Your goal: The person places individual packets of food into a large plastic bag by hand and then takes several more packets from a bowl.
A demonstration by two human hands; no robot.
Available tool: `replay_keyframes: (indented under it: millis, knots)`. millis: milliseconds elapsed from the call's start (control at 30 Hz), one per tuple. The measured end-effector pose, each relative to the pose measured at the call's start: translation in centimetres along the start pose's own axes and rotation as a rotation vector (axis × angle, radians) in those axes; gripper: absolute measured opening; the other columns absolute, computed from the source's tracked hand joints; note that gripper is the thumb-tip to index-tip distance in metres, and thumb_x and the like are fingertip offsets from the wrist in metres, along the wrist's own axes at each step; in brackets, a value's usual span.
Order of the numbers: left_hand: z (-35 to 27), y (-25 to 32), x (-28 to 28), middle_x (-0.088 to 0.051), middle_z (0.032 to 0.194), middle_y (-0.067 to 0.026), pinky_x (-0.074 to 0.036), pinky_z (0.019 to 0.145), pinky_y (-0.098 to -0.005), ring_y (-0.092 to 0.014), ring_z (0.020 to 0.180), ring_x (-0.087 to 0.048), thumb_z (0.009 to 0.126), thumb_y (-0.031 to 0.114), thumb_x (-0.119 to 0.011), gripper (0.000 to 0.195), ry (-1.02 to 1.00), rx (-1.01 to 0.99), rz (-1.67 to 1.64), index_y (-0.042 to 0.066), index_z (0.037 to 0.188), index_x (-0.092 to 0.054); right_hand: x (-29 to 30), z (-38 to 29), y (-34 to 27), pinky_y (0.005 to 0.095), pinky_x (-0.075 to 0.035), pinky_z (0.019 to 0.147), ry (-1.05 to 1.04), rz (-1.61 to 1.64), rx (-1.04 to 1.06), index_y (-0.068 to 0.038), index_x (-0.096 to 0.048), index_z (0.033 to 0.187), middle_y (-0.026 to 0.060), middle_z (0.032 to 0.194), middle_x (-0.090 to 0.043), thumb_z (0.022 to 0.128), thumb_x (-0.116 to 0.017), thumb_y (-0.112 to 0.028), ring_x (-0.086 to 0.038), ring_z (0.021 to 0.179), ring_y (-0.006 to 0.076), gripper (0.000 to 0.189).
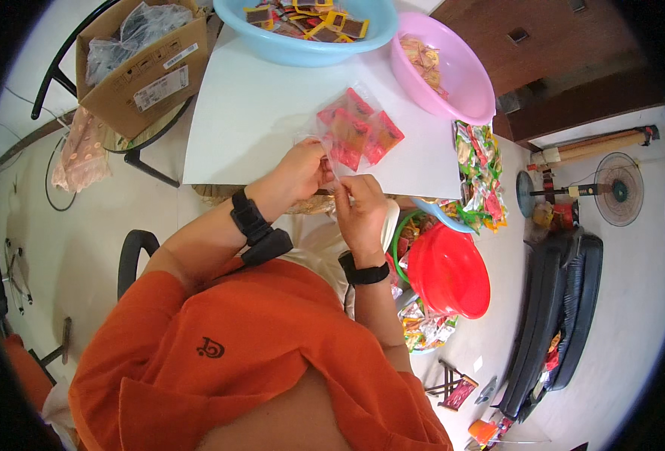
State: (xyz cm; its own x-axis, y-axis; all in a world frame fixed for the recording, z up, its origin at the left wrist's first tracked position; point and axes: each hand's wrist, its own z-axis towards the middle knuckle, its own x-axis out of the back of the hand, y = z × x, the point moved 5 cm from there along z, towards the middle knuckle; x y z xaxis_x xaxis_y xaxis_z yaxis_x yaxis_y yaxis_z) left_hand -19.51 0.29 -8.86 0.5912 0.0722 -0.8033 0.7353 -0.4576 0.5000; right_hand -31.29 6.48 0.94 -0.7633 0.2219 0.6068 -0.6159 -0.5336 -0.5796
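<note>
A clear plastic bag [326,147] with several red-edged packets [355,131] in it lies on the white table [242,113], its mouth towards me. My left hand [309,169] grips the bag's near edge on the left. Thumb and fingers of my right hand [360,206] pinch the same edge at the table's front. Beyond the bag stands a light blue basin [310,55] holding small yellow-edged packets [344,27]. Right of it is a pink basin [473,84] with beige packets [422,62].
A cardboard box [141,84] of clear bags rests on a round-seated chair at the left. Colourful packets [482,169] hang along the table's right edge. Beside my right arm are a red basin [451,270] and a green-rimmed container. A standing fan [617,189] and a black sofa [558,315] lie farther right.
</note>
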Motion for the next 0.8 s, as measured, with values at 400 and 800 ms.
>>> replay_keyframes:
  millis: [400,800]
  knots:
    - [-0.8,0.9,-1.2,-0.055,0.121,-0.0047,-0.048,0.085,-0.0326,-0.017,0.105,-0.057,0.093,0.014,-0.056,0.032,-0.073,-0.242,-0.012,0.004,0.124,-0.053,-0.5,-0.2,0.3,0.0389,-0.047,0.061,-0.013,0.011,-0.005,-0.004,-0.063,0.08,0.0117,0.074,-0.058,0.075,-0.07,-0.003,-0.058,0.07,0.0305,0.009]
    - [0.3,2.1,-1.4,-0.055,0.125,-0.0066,-0.044,0.094,-0.0344,-0.019,0.114,-0.052,0.086,0.003,-0.051,0.042,-0.052,-0.298,0.02,0.001,0.128,-0.05,-0.2,-0.3,0.4,0.0396,-0.047,0.06,-0.009,0.001,-0.006,-0.005,-0.062,0.081,0.0113,0.073,-0.057,0.075,-0.069,-0.004,-0.058,0.069,0.0304,0.009]
